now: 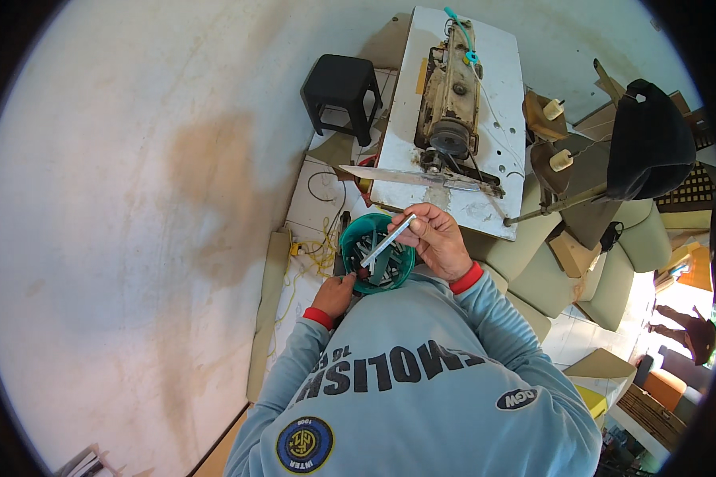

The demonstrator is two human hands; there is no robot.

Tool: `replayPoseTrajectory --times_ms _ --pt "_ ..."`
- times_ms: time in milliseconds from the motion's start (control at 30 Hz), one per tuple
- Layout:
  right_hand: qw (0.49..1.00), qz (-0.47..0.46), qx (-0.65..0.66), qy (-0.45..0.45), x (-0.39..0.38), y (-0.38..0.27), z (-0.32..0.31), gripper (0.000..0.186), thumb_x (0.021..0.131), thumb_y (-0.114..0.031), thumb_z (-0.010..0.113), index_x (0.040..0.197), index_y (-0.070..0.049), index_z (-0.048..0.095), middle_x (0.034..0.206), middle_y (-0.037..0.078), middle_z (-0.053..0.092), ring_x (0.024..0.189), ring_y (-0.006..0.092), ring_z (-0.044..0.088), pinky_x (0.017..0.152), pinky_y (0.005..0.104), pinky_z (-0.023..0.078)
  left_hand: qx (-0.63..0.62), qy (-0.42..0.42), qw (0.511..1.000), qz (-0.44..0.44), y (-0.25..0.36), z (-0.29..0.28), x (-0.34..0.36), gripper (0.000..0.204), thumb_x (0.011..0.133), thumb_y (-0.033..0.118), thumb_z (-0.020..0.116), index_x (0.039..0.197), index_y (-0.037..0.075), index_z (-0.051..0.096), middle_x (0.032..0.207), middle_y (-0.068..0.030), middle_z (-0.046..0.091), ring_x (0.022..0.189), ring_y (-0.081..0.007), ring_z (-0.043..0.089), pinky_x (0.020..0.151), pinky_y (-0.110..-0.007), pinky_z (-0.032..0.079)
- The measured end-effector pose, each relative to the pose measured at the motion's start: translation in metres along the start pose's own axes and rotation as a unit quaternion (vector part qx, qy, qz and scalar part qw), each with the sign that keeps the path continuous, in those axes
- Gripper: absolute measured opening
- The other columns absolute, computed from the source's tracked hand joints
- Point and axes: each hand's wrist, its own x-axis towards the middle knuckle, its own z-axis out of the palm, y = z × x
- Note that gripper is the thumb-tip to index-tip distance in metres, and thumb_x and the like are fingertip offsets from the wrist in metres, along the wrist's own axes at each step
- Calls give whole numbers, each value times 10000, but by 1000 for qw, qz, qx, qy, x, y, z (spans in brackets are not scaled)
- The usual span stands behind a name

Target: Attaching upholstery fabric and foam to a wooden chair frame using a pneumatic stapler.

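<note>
In my right hand (pixel 439 238), pinched between thumb and fingers, is a slim silver metal rod (pixel 388 240), tilted over a green bucket (pixel 409 266). Inside the bucket lie several silver metal pieces, long and thin like bolts or rods, too small to name surely. My left hand (pixel 334 295) is closed at the near left rim of the bucket and seems to grip it; its fingertips are partly hidden. A small dark red thing (pixel 363 273) shows beside those fingers, its kind unclear.
Ahead stands a white table (pixel 485 211) with an old sewing machine (pixel 453 87) and a long blade-like metal strip (pixel 406 176). A black stool (pixel 342 83) is left of it. Thread cones (pixel 561 160), a black cap (pixel 651 143) and pale green cushions (pixel 525 258) are at right. Yellow cord (pixel 318 253) lies left.
</note>
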Motion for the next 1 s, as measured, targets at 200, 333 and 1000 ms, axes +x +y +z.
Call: replayPoseTrajectory --times_ms 200,333,1000 --pt "997 -43 44 42 3 3 -8 212 1098 -88 609 1294 -15 642 1301 193 724 1247 315 708 1110 451 583 -34 0 999 -30 5 -3 -1 296 1097 216 469 1181 1 654 984 -310 734 913 -472 722 806 -550 571" --pt "987 -94 81 100 7 1 -13 217 1107 -83 591 1312 -19 619 1347 196 700 1294 328 680 1140 465 561 -89 -28 993 -71 2 -1 2 287 1085 211 486 1185 -1 653 980 -314 729 914 -487 718 804 -553 568" --pt "983 -115 86 114 12 -4 -25 222 1109 -85 588 1317 -15 623 1345 198 705 1302 330 677 1151 463 556 -79 -4 994 -73 -8 7 6 493 1123 424 432 1140 30 728 964 -304 736 852 -434 729 819 -496 557"
